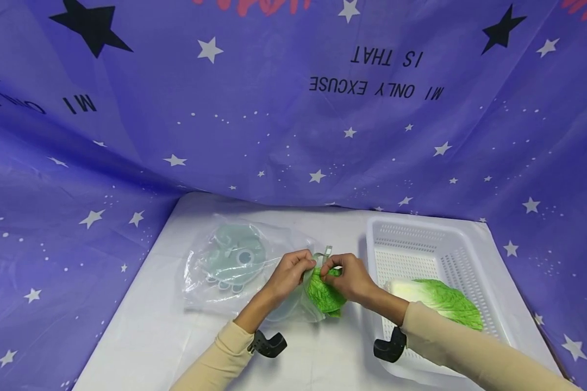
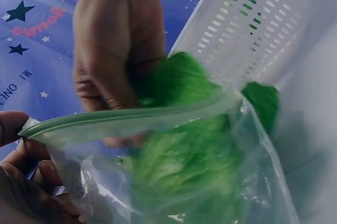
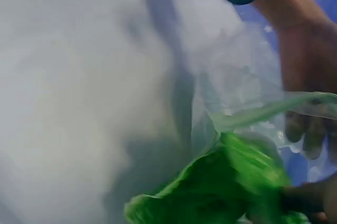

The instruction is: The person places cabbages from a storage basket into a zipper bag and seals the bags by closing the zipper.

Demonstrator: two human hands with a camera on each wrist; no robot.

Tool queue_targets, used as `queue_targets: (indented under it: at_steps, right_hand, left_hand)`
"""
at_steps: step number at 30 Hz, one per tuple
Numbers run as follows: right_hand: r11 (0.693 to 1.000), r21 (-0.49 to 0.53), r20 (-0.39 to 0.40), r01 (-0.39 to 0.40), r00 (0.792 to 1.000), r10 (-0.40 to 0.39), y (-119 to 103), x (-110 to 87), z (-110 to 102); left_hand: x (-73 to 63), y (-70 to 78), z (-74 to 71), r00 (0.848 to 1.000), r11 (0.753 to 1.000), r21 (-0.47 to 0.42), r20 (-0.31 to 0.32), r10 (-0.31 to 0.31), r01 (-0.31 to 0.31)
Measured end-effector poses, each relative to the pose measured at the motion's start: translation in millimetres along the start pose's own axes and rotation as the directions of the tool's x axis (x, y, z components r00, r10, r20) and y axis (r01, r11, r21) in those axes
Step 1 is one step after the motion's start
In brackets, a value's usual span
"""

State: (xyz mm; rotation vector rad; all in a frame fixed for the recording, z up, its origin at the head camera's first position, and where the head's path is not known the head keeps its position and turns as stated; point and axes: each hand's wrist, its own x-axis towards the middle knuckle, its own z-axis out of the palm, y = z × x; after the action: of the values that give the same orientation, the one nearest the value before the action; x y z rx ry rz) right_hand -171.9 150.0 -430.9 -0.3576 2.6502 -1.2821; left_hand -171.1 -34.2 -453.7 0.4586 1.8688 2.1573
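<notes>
A clear zip bag [image 1: 200, 288] with a pale teal cartoon print lies across the left of the table, its mouth raised toward the right. My left hand [image 1: 291, 274] pinches one end of the green zip strip [image 2: 131, 119], as the left wrist view shows. Crinkled green cabbage leaf [image 1: 325, 296] sits at the mouth, partly behind the clear film and partly outside. Against the leaf, my right hand [image 1: 348, 277] has curled fingers gripping it, some fingertips behind the strip [image 2: 124, 140]. The leaf hides part of those fingers in the right wrist view.
To the right stands a white perforated plastic basket [image 1: 372, 244] with a green-and-white napa cabbage [image 1: 450, 304] inside. Its left wall is close to my right forearm. A purple starred cloth [image 1: 274, 136] hangs around the white table [image 1: 313, 358].
</notes>
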Motion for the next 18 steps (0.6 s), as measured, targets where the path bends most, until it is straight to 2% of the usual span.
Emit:
queue_targets:
  at_steps: [3, 5, 6, 12, 13, 15, 18]
  right_hand:
    - [1.000, -0.001, 0.014, -0.009, 1.000, 0.009, 3, -1.1, -1]
    - [1.000, 0.014, -0.009, -0.026, 1.000, 0.026, 2, -1.0, -7]
    - [0.999, 0.020, -0.029, -0.036, 0.999, 0.037, 1, -0.2, -11]
    - [0.974, 0.158, -0.082, -0.164, 0.980, 0.179, 1, 8.8, -42]
    - [0.966, 0.186, -0.074, -0.179, 0.978, 0.196, 3, 10.4, -46]
    - [0.958, 0.215, -0.051, -0.188, 0.978, 0.204, 7, 13.0, -52]
    - [0.960, 0.210, 0.033, -0.186, 0.983, 0.183, 16, 16.4, -59]
  left_hand:
    - [-0.5, 0.6, -1.1, 1.000, 1.000, 0.010, -0.022, 0.005, -0.004]
    - [-0.3, 2.1, -3.0, 0.999, 1.000, 0.005, -0.049, 0.017, -0.017]
    - [-1.3, 7.4, -3.5, 0.998, 1.000, 0.001, -0.061, 0.017, -0.017]
    - [1.2, 18.2, -12.3, 0.993, 0.999, -0.018, -0.119, 0.026, -0.028]
    - [2.8, 16.1, -14.5, 0.991, 0.999, -0.020, -0.126, 0.039, -0.041]
    - [3.2, 20.9, -17.5, 0.989, 0.998, -0.022, -0.135, 0.059, -0.062]
    - [3.6, 29.9, -22.9, 0.987, 0.995, -0.028, -0.135, 0.091, -0.095]
